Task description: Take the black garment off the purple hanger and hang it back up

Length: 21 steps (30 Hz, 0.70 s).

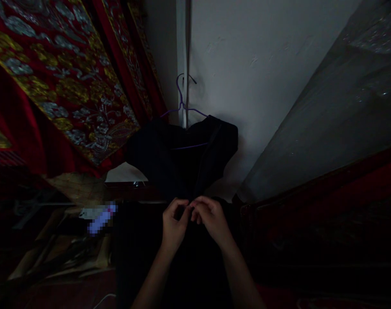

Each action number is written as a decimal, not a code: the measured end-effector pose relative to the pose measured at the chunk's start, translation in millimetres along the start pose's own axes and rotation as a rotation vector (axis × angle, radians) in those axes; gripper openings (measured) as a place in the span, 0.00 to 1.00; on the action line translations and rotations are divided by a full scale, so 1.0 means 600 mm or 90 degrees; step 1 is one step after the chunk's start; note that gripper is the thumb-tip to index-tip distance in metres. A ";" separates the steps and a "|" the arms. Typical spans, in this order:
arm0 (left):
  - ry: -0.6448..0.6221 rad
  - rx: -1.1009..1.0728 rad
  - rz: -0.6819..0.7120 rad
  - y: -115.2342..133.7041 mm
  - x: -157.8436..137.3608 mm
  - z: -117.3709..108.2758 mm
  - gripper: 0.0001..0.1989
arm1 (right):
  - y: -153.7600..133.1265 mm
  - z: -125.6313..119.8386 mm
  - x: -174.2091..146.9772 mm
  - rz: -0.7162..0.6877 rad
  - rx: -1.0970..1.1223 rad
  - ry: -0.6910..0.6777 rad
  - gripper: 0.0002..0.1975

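Note:
A dark, short-sleeved garment (221,141) with a V-shaped neck opening hangs from a thin purple hanger (180,96). The hanger's hook is caught on a narrow upright strip on the wall. At the bottom of the neck opening, my left hand (173,223) pinches the garment's front edge with thumb and forefinger. My right hand (211,218) is closed at the same spot, its fingertips nearly touching the left ones. Whatever small fastening may lie between the fingertips is too dark to make out. Below the hands the cloth falls away into black.
Red cloth with gold and silver embroidery (76,81) hangs at the left. Behind the garment is a pale wall (247,64); a greyish translucent sheet (314,111) slopes across the right. A blurred-out bluish object (100,221) sits at lower left near wooden framework (60,253).

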State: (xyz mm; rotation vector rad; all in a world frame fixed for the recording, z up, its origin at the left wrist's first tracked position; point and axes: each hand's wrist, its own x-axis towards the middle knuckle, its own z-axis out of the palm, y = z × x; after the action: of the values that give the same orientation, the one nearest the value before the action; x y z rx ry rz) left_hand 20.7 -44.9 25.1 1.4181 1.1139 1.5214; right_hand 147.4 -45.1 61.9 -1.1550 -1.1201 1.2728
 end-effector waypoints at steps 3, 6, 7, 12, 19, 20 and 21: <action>0.009 -0.020 -0.019 -0.001 -0.006 0.007 0.04 | -0.001 0.000 0.003 0.076 0.074 -0.008 0.11; 0.011 -0.023 -0.013 -0.003 -0.010 0.009 0.03 | 0.003 0.002 0.007 0.150 0.143 -0.019 0.14; 0.011 -0.022 -0.009 -0.004 -0.011 0.008 0.02 | 0.005 0.003 0.007 0.167 0.158 -0.020 0.14; -0.003 0.002 0.004 -0.010 -0.012 0.011 0.01 | 0.004 0.011 0.004 0.146 0.192 0.011 0.14; 0.018 0.049 0.039 -0.026 -0.004 0.032 0.01 | -0.045 0.012 0.048 0.047 0.158 0.074 0.13; 0.022 0.069 0.045 -0.029 -0.002 0.032 0.01 | -0.060 0.013 0.064 0.025 0.153 0.070 0.12; 0.026 0.091 0.051 -0.033 0.001 0.032 0.01 | -0.077 0.013 0.082 0.000 0.148 0.064 0.12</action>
State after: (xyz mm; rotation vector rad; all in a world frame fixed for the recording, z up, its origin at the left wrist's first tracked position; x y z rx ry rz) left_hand 38.9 -36.0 6.4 1.5505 1.2237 1.5593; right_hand 144.1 5.2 107.1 -1.0319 -0.8728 1.2932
